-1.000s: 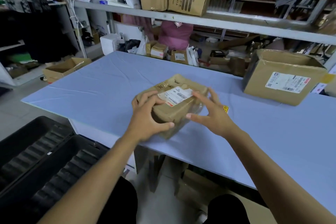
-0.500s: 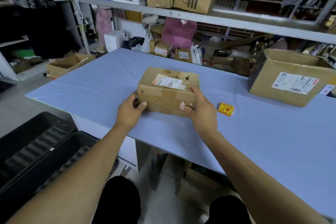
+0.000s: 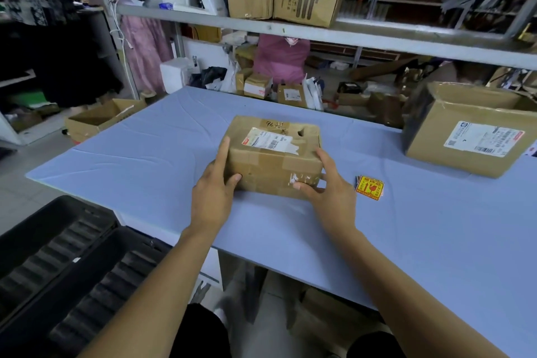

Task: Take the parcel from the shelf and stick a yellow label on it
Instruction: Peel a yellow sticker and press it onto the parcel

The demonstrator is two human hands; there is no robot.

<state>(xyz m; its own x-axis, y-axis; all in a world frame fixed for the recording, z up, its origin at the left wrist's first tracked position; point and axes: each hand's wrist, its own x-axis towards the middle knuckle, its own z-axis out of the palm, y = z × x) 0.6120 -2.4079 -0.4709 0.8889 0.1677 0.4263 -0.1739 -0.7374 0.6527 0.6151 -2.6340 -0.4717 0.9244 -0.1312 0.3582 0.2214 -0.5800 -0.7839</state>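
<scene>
A small brown cardboard parcel (image 3: pixel 274 158), taped over and bearing a white shipping label (image 3: pixel 272 141) on its top face, sits flat on the pale blue table (image 3: pixel 436 235), a little in from the near edge and roughly midway along it. The person's left hand (image 3: pixel 213 197) is pressed against the parcel's left side — fingers laid up the side wall, thumb hooked onto the near face. The right hand (image 3: pixel 329 190) mirrors it at the near right corner, fingers along the right side and thumb touching the front face by a scrap of torn tape. Both hands are partly curled around the box, clasping it between them; whether they bear its weight or merely steady it cannot be told, as the parcel's underside looks to rest on the table.

Just beside the right hand, toward the table's right end, lies a small stack of yellow square labels with red print (image 3: pixel 369 187), flat on the surface and not touching the parcel. Farther off, near the far right corner, stands a larger open brown cardboard carton (image 3: pixel 465 136) with its own white label — well apart from the parcel.
</scene>
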